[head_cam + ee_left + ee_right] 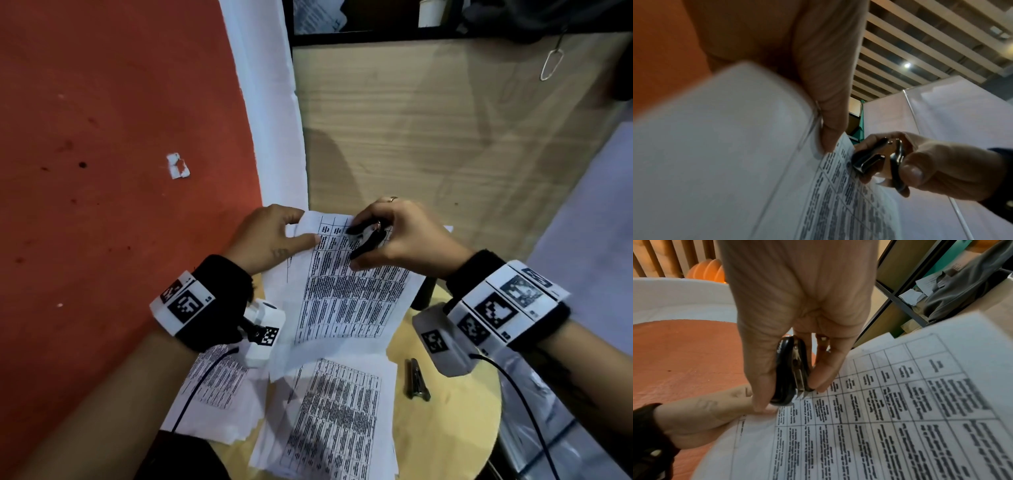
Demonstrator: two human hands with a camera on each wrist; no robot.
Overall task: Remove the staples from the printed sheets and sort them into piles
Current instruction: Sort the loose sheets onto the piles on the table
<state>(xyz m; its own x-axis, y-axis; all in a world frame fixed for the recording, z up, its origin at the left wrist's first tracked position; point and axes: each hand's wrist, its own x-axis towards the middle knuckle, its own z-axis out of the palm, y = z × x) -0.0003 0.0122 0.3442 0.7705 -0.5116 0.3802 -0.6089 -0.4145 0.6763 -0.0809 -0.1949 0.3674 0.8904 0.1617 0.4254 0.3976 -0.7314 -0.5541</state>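
Black-handled staple remover bites at the top corner of a stapled set of printed sheets.
Left hand pinches that corner, lifted above the round wooden table, probably to keep the paper taut against the pull; right hand squeezes the remover closed just beside the left thumb. Loose sheets lie flat on the table under the raised set, likely piles begun.

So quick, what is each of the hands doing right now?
Left hand: pinching the top corner of the printed sheets.
Right hand: gripping the black staple remover, its teeth at the sheets.
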